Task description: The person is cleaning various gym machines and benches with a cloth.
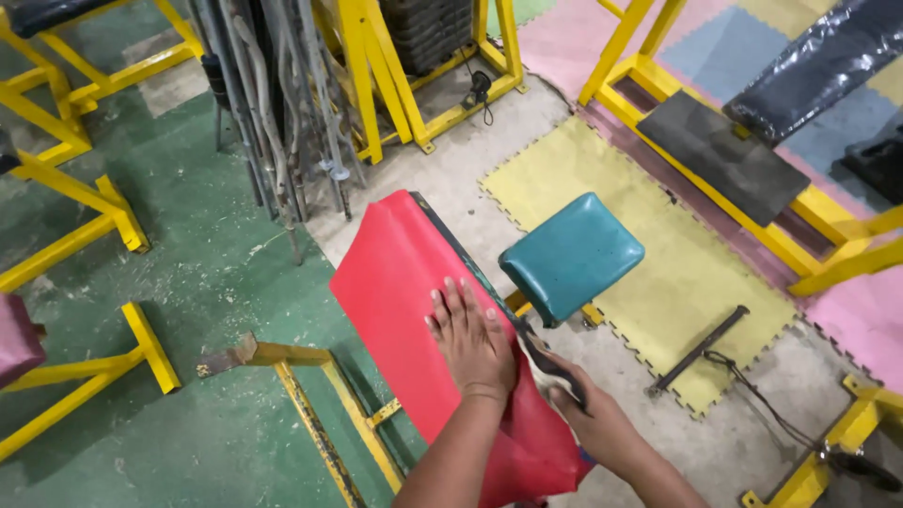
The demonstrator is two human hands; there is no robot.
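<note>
Head view, red cover (400, 282) under left fingers (456, 306)

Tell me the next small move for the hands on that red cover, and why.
Probably pull the free lower edge tighter with the right hand while the left hand presses flat. The red cover lies smooth over the upper pad, but it bunches loosely near the right hand, which grips a dark edge beside the teal seat.
</note>
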